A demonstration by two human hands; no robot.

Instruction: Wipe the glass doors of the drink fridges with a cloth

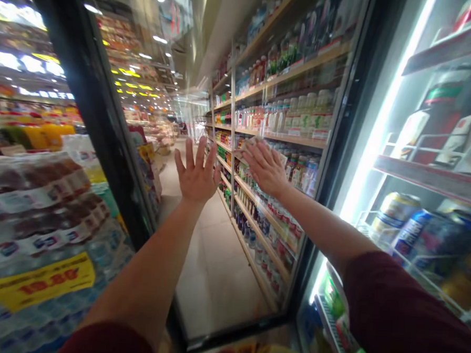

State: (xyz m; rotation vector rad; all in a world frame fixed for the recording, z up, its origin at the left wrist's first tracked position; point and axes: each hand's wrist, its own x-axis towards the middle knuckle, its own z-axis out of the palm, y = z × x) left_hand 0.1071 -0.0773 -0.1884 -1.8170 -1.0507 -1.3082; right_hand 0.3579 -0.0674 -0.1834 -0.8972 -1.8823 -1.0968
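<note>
A black-framed glass door (230, 344) of a lit drinks cooler stands open in front of me. My left hand (198, 173) is raised at the glass, fingers spread and palm forward, with nothing in it. To its right, my right hand (268, 172) lies flat over a pale patterned cloth (250, 142) against the same glass. The cloth's edges stick out around the fingers; its middle is hidden under the palm. Through or in the glass, shelves of bottles (302, 110) and cans show behind both hands.
Cooler racks (436, 174) with cans (399, 211) and cartons are close by my right arm. Shrink-wrapped bottle packs (40, 198) with a yellow price sign (42, 281) are stacked at left. A pale tiled floor (211, 249) shows in the door glass.
</note>
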